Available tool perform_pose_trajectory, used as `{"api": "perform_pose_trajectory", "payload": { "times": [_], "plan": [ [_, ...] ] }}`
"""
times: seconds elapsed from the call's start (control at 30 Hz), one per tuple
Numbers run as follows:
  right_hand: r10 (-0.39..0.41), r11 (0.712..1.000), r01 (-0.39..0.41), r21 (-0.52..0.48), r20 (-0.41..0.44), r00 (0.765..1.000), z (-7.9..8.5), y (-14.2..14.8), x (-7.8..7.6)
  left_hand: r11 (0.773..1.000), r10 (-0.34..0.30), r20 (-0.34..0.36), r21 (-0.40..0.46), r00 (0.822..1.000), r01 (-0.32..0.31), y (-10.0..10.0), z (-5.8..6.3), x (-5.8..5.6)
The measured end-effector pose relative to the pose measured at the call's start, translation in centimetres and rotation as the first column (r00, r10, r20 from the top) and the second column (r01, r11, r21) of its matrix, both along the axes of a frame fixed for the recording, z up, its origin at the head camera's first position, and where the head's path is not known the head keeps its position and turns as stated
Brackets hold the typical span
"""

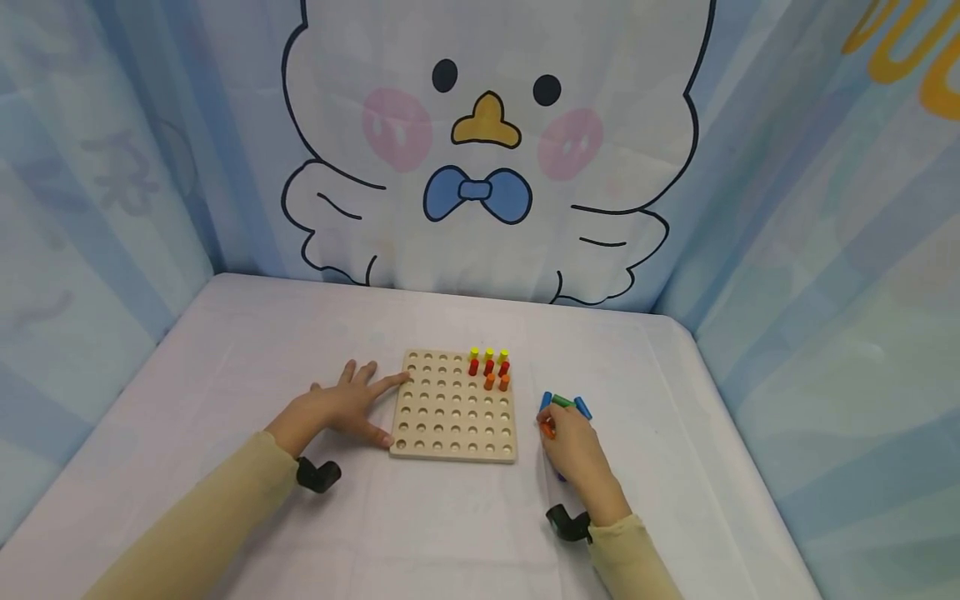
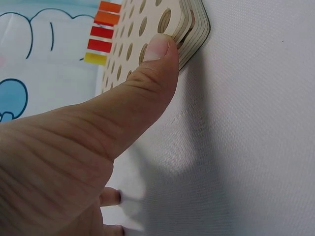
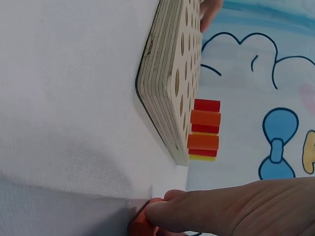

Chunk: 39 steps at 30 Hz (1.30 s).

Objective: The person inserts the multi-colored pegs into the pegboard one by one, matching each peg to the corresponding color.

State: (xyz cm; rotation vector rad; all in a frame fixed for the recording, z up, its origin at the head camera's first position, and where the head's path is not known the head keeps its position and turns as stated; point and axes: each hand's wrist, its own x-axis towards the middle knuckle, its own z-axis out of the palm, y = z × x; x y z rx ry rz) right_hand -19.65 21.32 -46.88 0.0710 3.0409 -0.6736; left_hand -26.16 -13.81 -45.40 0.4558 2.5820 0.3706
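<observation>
A pale wooden pegboard (image 1: 431,417) with rows of round holes lies on the table. In its back right corner stand short pegs in rows: yellow pegs (image 1: 489,354), red pegs (image 1: 489,367) and two orange pegs (image 1: 504,382). My left hand (image 1: 337,410) is spread at the board's left side, forefinger at the edge and thumb (image 2: 142,81) on the near left corner. To the right of the board, my right hand (image 1: 576,448) pinches a loose orange-red peg (image 3: 140,226) between thumb and finger, low over the cloth. That hand partly hides the peg.
Loose blue pegs (image 1: 583,408) and a green peg (image 1: 563,401) lie just beyond the right hand. A bit of a purple-blue peg (image 1: 560,477) shows beneath it. White cloth (image 1: 300,325) covers the table, and printed curtains (image 1: 480,250) enclose its back and sides.
</observation>
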Motion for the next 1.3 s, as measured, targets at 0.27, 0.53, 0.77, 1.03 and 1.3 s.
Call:
{"api": "perform_pose_trajectory", "payload": {
  "times": [0.27, 0.53, 0.77, 1.03, 1.3],
  "plan": [
    [-0.004, 1.0, 0.003, -0.026, -0.019, 1.0, 0.1, -0.4, -0.3, 1.0, -0.002, -0.003, 0.005, 1.0, 0.002, -0.1, 0.0, 0.1],
    [-0.036, 0.995, 0.031, -0.095, -0.05, 0.998, 0.3, -1.0, -0.9, 1.0, -0.006, -0.01, 0.008, 1.0, 0.006, -0.1, 0.1, 0.1],
    [-0.052, 0.991, 0.044, -0.13, -0.066, 0.996, 0.6, -1.5, -1.4, 1.0, -0.003, -0.009, 0.007, 1.0, 0.003, -0.2, 0.1, 0.1],
    [-0.048, 0.99, 0.041, -0.134, -0.045, 0.998, 0.3, -1.7, -1.6, 1.0, -0.003, -0.011, 0.011, 1.0, 0.003, -0.2, 0.1, 0.2],
    [-0.006, 0.994, 0.006, -0.109, -0.003, 1.0, -0.7, -1.9, -2.1, 1.0, -0.003, -0.007, 0.016, 1.0, 0.003, -0.2, 0.2, 0.2]
  ]
}}
